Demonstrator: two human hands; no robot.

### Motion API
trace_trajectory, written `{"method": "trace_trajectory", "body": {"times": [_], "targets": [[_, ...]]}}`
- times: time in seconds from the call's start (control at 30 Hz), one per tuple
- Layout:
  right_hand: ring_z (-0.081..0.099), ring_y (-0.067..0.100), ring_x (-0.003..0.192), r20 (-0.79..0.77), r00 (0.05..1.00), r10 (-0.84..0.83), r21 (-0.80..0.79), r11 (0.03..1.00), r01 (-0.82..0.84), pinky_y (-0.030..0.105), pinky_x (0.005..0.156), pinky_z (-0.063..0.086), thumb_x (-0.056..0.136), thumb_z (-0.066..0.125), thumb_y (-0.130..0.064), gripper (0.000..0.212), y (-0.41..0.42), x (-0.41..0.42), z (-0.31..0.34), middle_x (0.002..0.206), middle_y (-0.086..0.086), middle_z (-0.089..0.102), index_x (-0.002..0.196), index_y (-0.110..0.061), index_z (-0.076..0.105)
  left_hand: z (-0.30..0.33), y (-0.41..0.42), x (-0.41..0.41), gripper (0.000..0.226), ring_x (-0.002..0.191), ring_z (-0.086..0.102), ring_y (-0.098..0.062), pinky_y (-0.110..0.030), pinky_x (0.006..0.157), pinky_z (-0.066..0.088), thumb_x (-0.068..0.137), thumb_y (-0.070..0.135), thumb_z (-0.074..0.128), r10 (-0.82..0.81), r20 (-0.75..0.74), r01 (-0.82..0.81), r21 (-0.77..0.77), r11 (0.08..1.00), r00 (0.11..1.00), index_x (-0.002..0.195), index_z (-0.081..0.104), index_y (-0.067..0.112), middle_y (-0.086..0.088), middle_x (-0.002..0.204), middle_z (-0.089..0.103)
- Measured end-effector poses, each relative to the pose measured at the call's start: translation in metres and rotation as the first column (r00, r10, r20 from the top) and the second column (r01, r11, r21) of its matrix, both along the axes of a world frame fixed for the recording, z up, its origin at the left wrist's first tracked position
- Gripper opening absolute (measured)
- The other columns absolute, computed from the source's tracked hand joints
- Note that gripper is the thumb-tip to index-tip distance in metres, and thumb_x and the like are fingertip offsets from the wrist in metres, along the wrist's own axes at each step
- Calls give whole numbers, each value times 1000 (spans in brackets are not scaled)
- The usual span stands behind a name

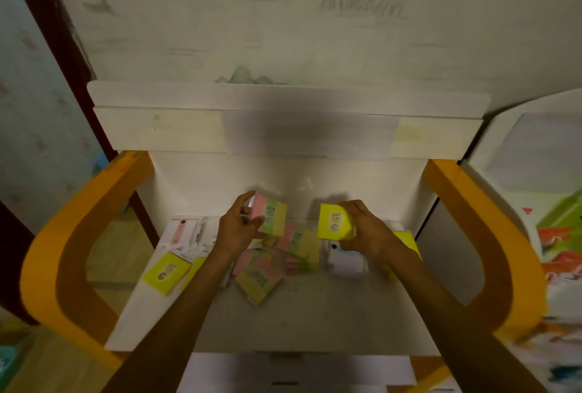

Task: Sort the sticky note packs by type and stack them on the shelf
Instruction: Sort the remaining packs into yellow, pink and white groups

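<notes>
Sorting is under way: the left hand [237, 228] grips a striped pack [272, 217], the right hand [367, 230] a yellow pack [333, 222], each probably needing its own pile on the shelf [308, 320].

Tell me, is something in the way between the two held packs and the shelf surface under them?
Yes. Loose packs lie heaped under the left hand and right hand. Bare shelf surface shows nearer the person.

Far wall [283, 14]: pale wallpaper, faint green grass and hill motifs, dimly lit. White shelf unit [283, 314] with orange curved side frames [53, 266]. Left: dark door frame [47, 30], wood-tone floor [41, 367].
</notes>
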State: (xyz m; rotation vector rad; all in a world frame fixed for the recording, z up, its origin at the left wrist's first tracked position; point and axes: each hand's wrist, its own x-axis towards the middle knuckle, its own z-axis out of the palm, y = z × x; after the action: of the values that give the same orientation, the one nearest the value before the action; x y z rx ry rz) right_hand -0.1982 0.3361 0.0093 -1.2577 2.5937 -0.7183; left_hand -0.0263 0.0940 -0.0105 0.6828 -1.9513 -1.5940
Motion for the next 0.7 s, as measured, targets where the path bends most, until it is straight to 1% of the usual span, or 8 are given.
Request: {"method": "trace_trajectory", "body": {"times": [0.13, 0.23, 0.3, 0.4, 0.5, 0.57, 0.6, 0.7], "targets": [[53, 26, 113, -3, 1000, -12, -3, 1000, 12, 41, 86, 51, 64, 83, -21, 91, 22, -18, 1, 139, 0, 34, 140, -21, 33, -7, 18, -16, 59, 87, 67, -32, -46, 63, 60, 83, -1, 68, 4, 47, -3, -12, 1000, 999, 131, 51, 29, -9, 97, 56], [53, 22, 111, -1, 1000, -12, -17, 1000, 12, 39, 84, 52, 64, 84, -24, 91, 37, -31, 1, 137, -3, 35, 140, -24, 33, -12, 34, -28, 59, 81, 66, -23, -32, 53, 59, 84, 0, 67, 4, 101, -2, -25, 1000, 995, 134, 49, 24, -4, 94, 56], [52, 21, 111, 5, 1000, -16, -22, 1000, 17, 41, 86, 52, 64, 84, -24, 92, 45, -39, 2, 138, -4, 35, 140, -25, 33, -17, 44, -35, 58, 82, 64, -23, -29, 51, 59, 85, -1, 66, -6, 127, 11, -32, 999, 992, 136, 47, 20, -7, 96, 56], [54, 20, 110, 8, 1000, -23, -30, 999, 23, 38, 85, 52, 63, 84, -24, 93, 53, -49, 2, 138, -5, 34, 141, -25, 33, -26, 56, -45, 57, 87, 62, -27, -34, 54, 60, 87, -1, 62, -15, 193, 25, -47, 999, 981, 138, 43, 15, -11, 104, 53], [55, 20, 109, 9, 1000, -27, -45, 999, 27, 40, 82, 54, 63, 84, -26, 93, 59, -55, 0, 138, -6, 34, 141, -25, 33, -32, 64, -51, 55, 78, 62, -23, -27, 49, 55, 88, 5, 63, 29, 311, 22, -160, 987, 950, 138, 42, 15, -10, 104, 56], [56, 21, 106, 14, 999, -33, -54, 998, 33, 41, 79, 55, 63, 84, -26, 92, 61, -56, 0, 138, -7, 34, 140, -27, 33, -37, 67, -52, 53, 80, 63, -22, -32, 63, 57, 88, 13, 65, 47, 393, 71, -281, 957, 919, 136, 44, 13, -13, 107, 61], [57, 22, 105, 12, 999, -36, -53, 998, 37, 42, 77, 55, 63, 83, -26, 92, 62, -56, 0, 138, -8, 34, 140, -27, 33, -38, 68, -52, 51, 81, 61, -20, -31, 69, 54, 88, 17, 66, 59, 418, 92, -331, 939, 906, 134, 46, 13, -12, 107, 63], [59, 23, 98, 8, 999, -45, -40, 998, 46, 39, 64, 56, 64, 83, -27, 91, 64, -57, -1, 137, -9, 33, 139, -29, 33, -37, 69, -52, 53, 84, 59, -16, -25, 73, 47, 85, 27, 69, 118, 478, 128, -452, 883, 870, 132, 50, 12, -8, 103, 66]]}}
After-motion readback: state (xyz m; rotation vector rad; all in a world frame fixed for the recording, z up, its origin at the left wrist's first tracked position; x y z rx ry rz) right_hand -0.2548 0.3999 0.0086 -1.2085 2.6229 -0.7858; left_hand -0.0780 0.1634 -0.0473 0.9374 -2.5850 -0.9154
